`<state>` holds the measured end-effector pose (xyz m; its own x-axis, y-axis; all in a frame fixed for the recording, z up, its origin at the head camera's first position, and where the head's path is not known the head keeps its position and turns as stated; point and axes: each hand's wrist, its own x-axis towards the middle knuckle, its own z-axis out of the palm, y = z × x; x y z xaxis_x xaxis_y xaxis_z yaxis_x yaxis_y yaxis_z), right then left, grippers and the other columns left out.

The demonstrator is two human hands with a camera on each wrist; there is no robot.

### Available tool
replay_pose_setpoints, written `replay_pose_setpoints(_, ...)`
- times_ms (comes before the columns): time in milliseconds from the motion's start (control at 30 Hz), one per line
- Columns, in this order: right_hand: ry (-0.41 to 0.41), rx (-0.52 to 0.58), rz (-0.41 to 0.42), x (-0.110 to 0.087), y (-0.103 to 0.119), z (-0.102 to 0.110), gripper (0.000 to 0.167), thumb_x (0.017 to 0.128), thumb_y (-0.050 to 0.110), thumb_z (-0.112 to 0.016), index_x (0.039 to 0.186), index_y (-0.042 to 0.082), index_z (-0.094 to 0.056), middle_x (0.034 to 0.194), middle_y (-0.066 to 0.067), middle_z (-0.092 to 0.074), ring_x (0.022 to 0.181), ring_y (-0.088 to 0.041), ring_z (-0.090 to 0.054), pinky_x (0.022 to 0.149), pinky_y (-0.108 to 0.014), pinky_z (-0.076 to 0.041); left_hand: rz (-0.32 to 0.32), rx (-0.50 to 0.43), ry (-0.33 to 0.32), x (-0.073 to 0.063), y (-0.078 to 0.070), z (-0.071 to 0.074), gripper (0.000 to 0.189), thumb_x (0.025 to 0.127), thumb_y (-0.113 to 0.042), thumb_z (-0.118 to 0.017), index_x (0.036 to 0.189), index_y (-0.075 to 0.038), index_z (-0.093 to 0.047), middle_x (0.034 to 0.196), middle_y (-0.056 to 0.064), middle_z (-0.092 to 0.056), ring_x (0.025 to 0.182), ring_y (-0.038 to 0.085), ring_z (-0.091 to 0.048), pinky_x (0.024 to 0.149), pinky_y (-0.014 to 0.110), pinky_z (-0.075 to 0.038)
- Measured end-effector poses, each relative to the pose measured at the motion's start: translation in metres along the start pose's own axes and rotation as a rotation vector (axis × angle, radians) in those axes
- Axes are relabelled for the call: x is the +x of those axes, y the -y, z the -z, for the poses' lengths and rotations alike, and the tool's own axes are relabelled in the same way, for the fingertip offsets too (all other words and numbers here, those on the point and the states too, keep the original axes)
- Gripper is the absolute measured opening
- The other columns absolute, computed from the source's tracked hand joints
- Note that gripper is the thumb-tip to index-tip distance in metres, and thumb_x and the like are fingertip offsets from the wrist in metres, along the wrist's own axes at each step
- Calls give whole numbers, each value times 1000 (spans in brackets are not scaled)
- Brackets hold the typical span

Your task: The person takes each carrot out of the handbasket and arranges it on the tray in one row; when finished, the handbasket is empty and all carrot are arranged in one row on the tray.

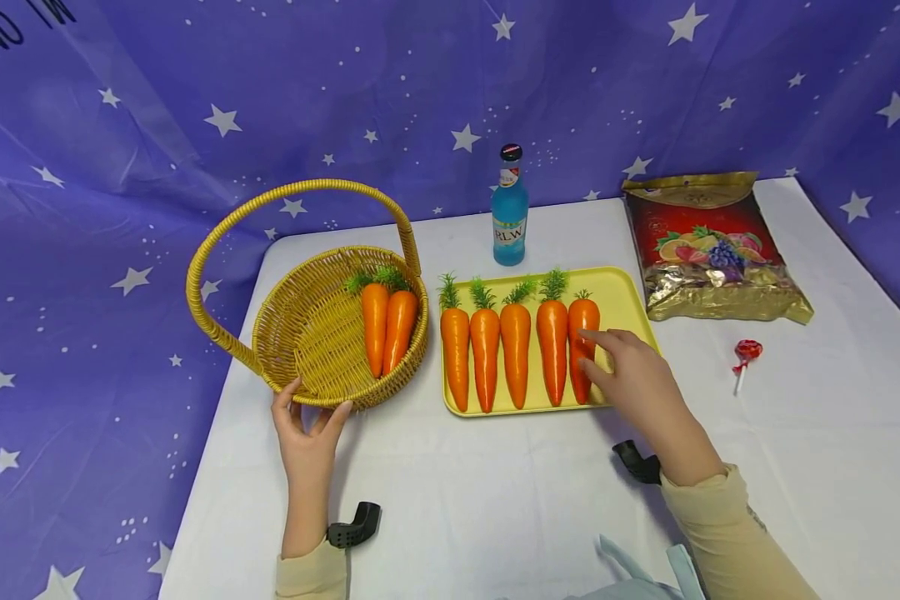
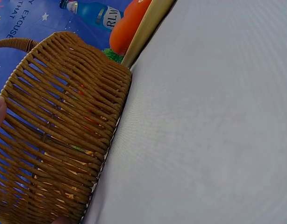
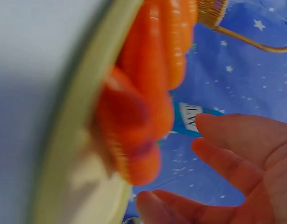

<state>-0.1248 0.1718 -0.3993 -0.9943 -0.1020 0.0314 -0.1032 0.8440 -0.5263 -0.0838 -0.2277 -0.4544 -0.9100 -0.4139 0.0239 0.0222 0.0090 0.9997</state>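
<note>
My left hand point(image 1: 307, 442) holds the near rim of a yellow wicker basket point(image 1: 270, 325), its fingertips over the edge. In the left wrist view the basket's woven side point(image 2: 64, 116) fills the left part. Two orange carrots point(image 1: 399, 329) with green tops lie inside the basket at its right. Several more carrots point(image 1: 515, 354) lie in a row on a yellow tray point(image 1: 626, 325). My right hand point(image 1: 641, 383) hovers over the tray beside the rightmost carrot point(image 1: 585, 317). The right wrist view shows thumb and fingers point(image 3: 227, 165) spread apart, holding nothing, close to that carrot point(image 3: 139, 163).
A blue bottle point(image 1: 510, 221) stands behind the tray. A red and gold candy bag point(image 1: 712, 250) lies at the back right, with a red lollipop point(image 1: 747, 350) in front of it. The basket's tall handle point(image 1: 300, 187) arches over it. A starry purple cloth point(image 1: 420, 100) hangs behind the white table point(image 1: 457, 500).
</note>
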Motion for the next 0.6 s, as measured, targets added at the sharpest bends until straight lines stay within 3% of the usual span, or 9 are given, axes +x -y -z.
replay_pose_setpoints(133, -53, 80, 48, 8, 12, 9, 41, 90, 18, -69, 129, 8, -61, 127, -24, -56, 111, -42, -55, 89, -58, -47, 2, 5, 1, 0, 0, 0, 79, 81, -2, -77, 144, -11, -30, 156, 3, -9, 143, 29, -18, 103, 40, -40)
replay_pose_setpoints(333, 24, 274, 97, 24, 50, 15, 41, 92, 23, -68, 132, 15, -61, 129, -12, -58, 103, -32, -60, 83, -47, -54, -12, -20, 3, 1, 2, 1, 78, 80, -1, -77, 143, -9, -30, 155, 4, -11, 142, 30, -18, 104, 39, -40)
replay_pose_setpoints(600, 110, 417, 240, 46, 110, -2, 38, 91, 24, -69, 129, 23, -63, 129, 2, -59, 102, -18, -61, 81, -35, -56, -12, -11, 4, 1, 3, 2, 78, 80, -3, -78, 143, -10, -31, 155, 2, -12, 143, 30, -17, 101, 34, -43)
